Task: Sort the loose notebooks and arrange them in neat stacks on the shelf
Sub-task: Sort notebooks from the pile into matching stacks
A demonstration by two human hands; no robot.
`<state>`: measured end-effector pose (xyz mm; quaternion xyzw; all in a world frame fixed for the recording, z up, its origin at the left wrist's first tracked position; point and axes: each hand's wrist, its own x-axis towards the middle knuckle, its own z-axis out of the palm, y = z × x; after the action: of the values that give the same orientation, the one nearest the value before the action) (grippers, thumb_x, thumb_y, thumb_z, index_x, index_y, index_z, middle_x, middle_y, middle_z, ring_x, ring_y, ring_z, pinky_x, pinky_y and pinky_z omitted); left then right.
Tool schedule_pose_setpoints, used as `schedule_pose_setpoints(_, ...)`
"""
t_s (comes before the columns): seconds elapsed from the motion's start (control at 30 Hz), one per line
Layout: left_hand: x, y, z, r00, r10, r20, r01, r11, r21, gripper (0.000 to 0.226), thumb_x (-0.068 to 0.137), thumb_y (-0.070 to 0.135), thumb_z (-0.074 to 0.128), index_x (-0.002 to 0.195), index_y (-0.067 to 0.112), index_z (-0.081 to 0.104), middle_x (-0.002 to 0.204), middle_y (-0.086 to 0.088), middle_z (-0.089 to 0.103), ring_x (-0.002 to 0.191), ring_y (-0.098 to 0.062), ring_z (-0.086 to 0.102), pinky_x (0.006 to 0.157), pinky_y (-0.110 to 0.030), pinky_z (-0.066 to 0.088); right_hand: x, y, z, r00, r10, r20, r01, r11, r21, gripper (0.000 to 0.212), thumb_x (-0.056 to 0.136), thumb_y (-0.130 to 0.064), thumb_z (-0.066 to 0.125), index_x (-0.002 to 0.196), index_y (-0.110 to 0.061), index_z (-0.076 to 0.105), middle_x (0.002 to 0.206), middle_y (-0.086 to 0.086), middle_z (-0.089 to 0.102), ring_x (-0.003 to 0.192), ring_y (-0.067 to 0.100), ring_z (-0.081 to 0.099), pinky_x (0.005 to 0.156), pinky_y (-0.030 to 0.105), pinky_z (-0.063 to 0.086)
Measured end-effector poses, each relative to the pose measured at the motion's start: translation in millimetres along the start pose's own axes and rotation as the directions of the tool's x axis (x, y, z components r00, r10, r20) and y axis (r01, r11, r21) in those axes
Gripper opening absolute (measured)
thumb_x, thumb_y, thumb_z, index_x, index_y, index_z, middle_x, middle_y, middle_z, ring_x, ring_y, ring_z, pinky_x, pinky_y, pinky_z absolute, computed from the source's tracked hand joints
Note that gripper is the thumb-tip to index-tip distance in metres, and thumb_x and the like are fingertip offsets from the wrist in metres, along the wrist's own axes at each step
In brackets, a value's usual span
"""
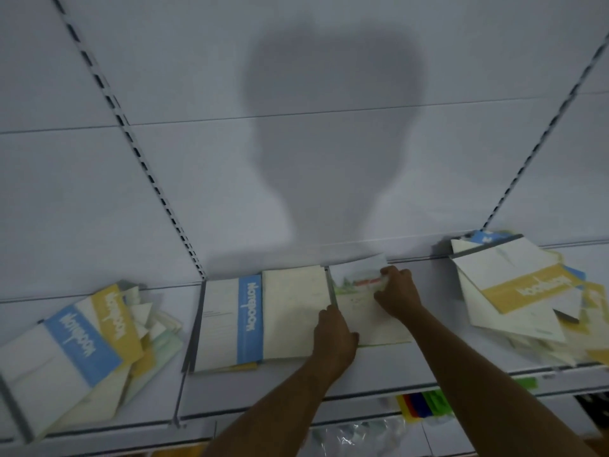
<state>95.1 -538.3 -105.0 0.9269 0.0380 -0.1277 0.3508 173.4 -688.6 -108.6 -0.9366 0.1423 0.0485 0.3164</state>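
A cream notebook with a green landscape picture (359, 311) lies flat on the white shelf (379, 380), right of a neat stack topped by a blue-banded notebook (263, 319). My left hand (334, 336) presses on the picture notebook's near left corner, touching the stack's edge. My right hand (397, 291) grips its far right part, fingers curled over the top edge. A loose pile of blue and yellow notebooks (82, 344) lies at the left. Another untidy pile with a yellow-banded notebook (524, 288) on top sits at the right.
A grey divider (189, 351) separates the left pile from the middle stack. The white back panel (329, 159) with slotted uprights rises behind the shelf. Coloured items (423, 404) show on the lower shelf below its front edge.
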Motion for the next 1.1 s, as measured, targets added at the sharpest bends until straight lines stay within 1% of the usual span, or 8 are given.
schedule_pose_setpoints(0.17,-7.7,-7.4,-4.8,0.995,0.073,-0.061,-0.073,0.997,-0.003,0.043,0.088,0.026,0.061,0.121,0.005,0.045,0.121,-0.011,0.046,0.107,-0.025,0.053,0.086,-0.028,0.043,-3.7,2.1,9.8,0.999,0.034,-0.022,-0.035,0.998,-0.049,0.057,0.079,-0.016,0.068,0.132,-0.011,0.047,0.127,0.015,0.043,0.105,0.032,0.055,0.092,0.04,0.047)
schedule_pose_setpoints(0.3,-15.8,-20.2,-20.0,0.992,0.093,-0.089,-0.096,0.995,-0.027,0.03,0.089,0.029,0.058,0.11,0.009,0.053,0.112,-0.009,0.054,0.101,-0.023,0.055,0.078,-0.027,0.041,-8.3,-4.9,14.9,0.996,0.079,-0.046,-0.086,0.981,-0.173,0.05,0.082,-0.023,0.065,0.128,-0.011,0.049,0.124,0.016,0.043,0.11,0.033,0.05,0.094,0.044,0.046)
schedule_pose_setpoints(0.4,-19.3,-42.5,-42.8,0.989,0.074,-0.131,-0.076,0.997,-0.012,0.024,0.09,0.03,0.056,0.104,0.01,0.055,0.106,-0.005,0.054,0.096,-0.021,0.055,0.074,-0.027,0.04,-15.7,-20.6,19.0,0.99,0.048,-0.135,-0.079,0.97,-0.23,0.046,0.082,-0.023,0.064,0.124,-0.01,0.053,0.122,0.017,0.045,0.111,0.035,0.048,0.093,0.043,0.044)
schedule_pose_setpoints(0.5,-23.3,-74.0,-80.4,0.977,0.03,-0.211,-0.025,0.999,0.027,0.02,0.09,0.029,0.055,0.1,0.012,0.056,0.105,-0.005,0.056,0.094,-0.021,0.057,0.075,-0.029,0.044,-28.5,-60.8,29.9,0.985,-0.071,-0.157,0.044,0.985,-0.167,0.041,0.083,-0.02,0.063,0.121,-0.009,0.055,0.122,0.018,0.05,0.113,0.035,0.05,0.093,0.042,0.044)
schedule_pose_setpoints(0.63,-35.2,-123.3,-145.0,0.956,-0.001,-0.295,0.03,0.995,0.093,0.023,0.09,0.03,0.052,0.104,0.011,0.054,0.107,-0.008,0.059,0.096,-0.024,0.059,0.077,-0.032,0.048,-53.1,-140.0,64.1,0.957,-0.28,-0.079,0.27,0.956,-0.118,0.036,0.086,-0.021,0.06,0.119,-0.008,0.056,0.117,0.017,0.055,0.111,0.033,0.055,0.095,0.039,0.046)
schedule_pose_setpoints(0.8,-64.5,-195.0,-230.2,0.905,-0.082,-0.417,0.151,0.979,0.134,0.029,0.091,0.033,0.048,0.11,0.011,0.052,0.111,-0.009,0.057,0.104,-0.028,0.058,0.083,-0.034,0.047,-100.1,-253.4,131.1,0.868,-0.494,0.048,0.497,0.861,-0.107,0.033,0.09,-0.031,0.055,0.119,-0.013,0.055,0.115,0.01,0.055,0.108,0.026,0.055,0.093,0.035,0.043)
schedule_pose_setpoints(0.9,-89.9,-244.8,-269.1,0.855,-0.18,-0.487,0.277,0.952,0.133,0.034,0.091,0.037,0.047,0.114,0.012,0.05,0.113,-0.01,0.057,0.106,-0.028,0.057,0.085,-0.037,0.048,-136.2,-313.6,176.1,0.758,-0.646,0.091,0.646,0.726,-0.236,0.036,0.091,-0.036,0.051,0.121,-0.017,0.054,0.115,0.007,0.056,0.107,0.026,0.055,0.09,0.035,0.041)
schedule_pose_setpoints(1.1,-134.3,-331.9,-306.6,0.744,-0.434,-0.508,0.493,0.87,-0.021,0.059,0.085,0.056,0.056,0.122,0.012,0.043,0.121,-0.009,0.053,0.114,-0.027,0.055,0.087,-0.038,0.049,-195.2,-386.5,258.0,0.666,-0.679,0.308,0.745,0.581,-0.328,0.046,0.092,-0.045,0.045,0.129,-0.017,0.048,0.124,0.007,0.051,0.114,0.027,0.051,0.094,0.038,0.04)
